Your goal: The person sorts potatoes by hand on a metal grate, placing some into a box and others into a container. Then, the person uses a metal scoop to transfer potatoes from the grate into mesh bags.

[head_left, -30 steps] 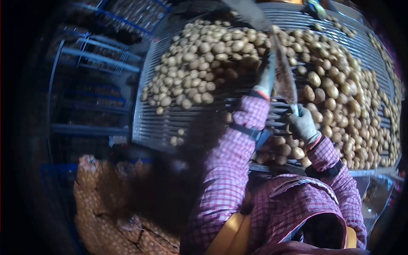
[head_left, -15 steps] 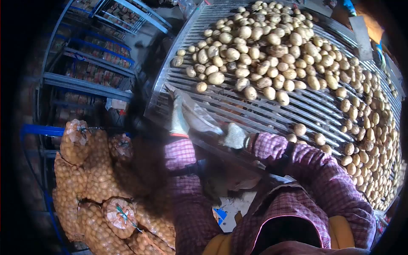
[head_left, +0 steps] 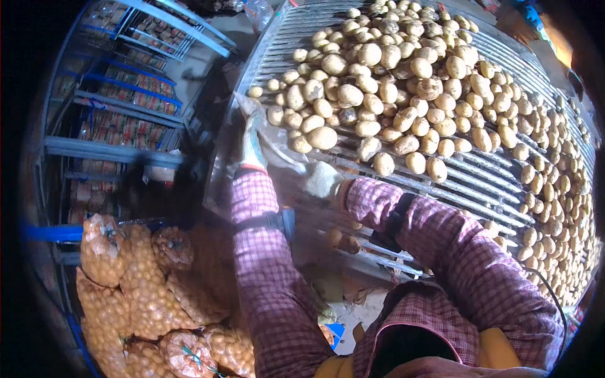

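Note:
My left hand (head_left: 251, 142), in a pale work glove, is at the near left corner of a slatted metal table, closed on the edge of a thin greyish sheet (head_left: 282, 153). The sheet has a pointed corner beyond my fingers and stretches across to my right hand (head_left: 323, 181). That hand, gloved too, is closed at the sheet's other end; its fingers are partly hidden. What the sheet is, I cannot tell. Just past it lie the nearest potatoes (head_left: 322, 138), part of a wide heap on the slats (head_left: 479, 183).
Full mesh sacks of potatoes (head_left: 142, 271) are stacked at the lower left. Behind them stand blue and grey metal racks (head_left: 113, 151). A few potatoes (head_left: 343, 241) lie under my right forearm. At the top right another person's sleeve (head_left: 535, 25) shows beside the table.
Both hands have moved left and farther over the table with the sheet, closer to the heap. The view has shifted, and slats and potatoes now show below my right forearm.

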`<state>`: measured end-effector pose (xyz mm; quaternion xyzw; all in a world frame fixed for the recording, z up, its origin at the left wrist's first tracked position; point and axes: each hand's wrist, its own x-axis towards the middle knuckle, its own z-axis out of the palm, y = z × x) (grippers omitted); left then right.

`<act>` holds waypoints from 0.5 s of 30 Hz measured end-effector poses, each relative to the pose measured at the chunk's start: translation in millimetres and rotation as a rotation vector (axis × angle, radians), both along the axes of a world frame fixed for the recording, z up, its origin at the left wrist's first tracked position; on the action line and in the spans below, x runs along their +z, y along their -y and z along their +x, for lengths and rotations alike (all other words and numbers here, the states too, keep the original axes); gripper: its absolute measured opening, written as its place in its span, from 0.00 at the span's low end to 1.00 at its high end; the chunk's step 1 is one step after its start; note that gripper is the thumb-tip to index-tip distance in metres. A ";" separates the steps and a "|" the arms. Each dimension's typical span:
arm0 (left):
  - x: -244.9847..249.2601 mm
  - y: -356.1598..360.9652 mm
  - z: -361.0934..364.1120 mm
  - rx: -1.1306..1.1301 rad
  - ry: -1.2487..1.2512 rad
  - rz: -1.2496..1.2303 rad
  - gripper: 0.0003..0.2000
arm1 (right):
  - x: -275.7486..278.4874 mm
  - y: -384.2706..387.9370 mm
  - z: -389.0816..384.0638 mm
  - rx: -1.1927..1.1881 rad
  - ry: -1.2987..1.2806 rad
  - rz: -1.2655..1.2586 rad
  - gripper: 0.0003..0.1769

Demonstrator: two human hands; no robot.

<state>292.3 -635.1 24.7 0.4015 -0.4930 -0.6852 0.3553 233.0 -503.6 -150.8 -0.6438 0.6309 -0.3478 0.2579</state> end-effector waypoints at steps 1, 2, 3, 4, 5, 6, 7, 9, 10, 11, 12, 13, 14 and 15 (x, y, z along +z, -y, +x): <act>-7.7 9.0 -16.2 -0.010 -0.009 0.000 0.28 | 32.4 -13.7 -16.8 -0.104 0.190 0.033 0.14; -5.9 10.9 -32.9 -0.022 -0.012 -0.006 0.28 | 59.1 -24.9 -31.9 -0.209 0.386 0.059 0.13; -4.2 9.8 -51.9 -0.026 0.066 -0.096 0.27 | 51.7 -23.0 -41.3 -0.227 0.400 0.048 0.13; -2.3 6.7 -67.8 -0.050 0.077 -0.106 0.27 | 49.8 -23.6 -54.9 -0.208 0.377 0.049 0.18; -2.3 1.6 -81.8 -0.095 0.021 -0.041 0.27 | 42.7 -25.7 -66.5 -0.191 0.356 0.051 0.24; -5.4 -2.5 -91.9 -0.138 -0.029 0.026 0.28 | 104.1 -63.5 -89.3 -0.308 0.570 0.235 0.23; -8.3 -9.3 -99.9 -0.157 -0.096 0.147 0.24 | 106.2 -74.9 -94.1 -0.322 0.635 0.161 0.21; -4.0 -29.1 -136.1 -0.209 -0.058 0.094 0.20 | 104.8 -96.8 -111.6 -0.364 0.778 0.090 0.19; -1.1 -46.4 -151.8 -0.231 0.051 -0.072 0.20 | 102.6 -111.1 -117.4 -0.380 0.794 0.089 0.19; 4.0 -58.1 -166.2 -0.251 0.106 -0.086 0.20 | 126.7 -131.5 -131.1 -0.383 0.960 0.256 0.19; 11.4 -78.1 -178.4 -0.187 0.121 -0.033 0.20 | 145.3 -147.3 -145.7 -0.381 1.124 0.416 0.19; 8.5 -85.5 -186.7 -0.186 0.092 -0.007 0.22 | 149.8 -159.8 -157.4 -0.375 1.078 0.442 0.21; 10.6 -99.1 -196.9 -0.186 0.068 0.021 0.24 | 145.3 -172.9 -159.9 -0.496 0.856 0.231 0.20; 13.6 -111.1 -207.1 -0.293 0.049 0.009 0.21 | 140.0 -181.6 -167.6 -0.519 0.823 0.262 0.21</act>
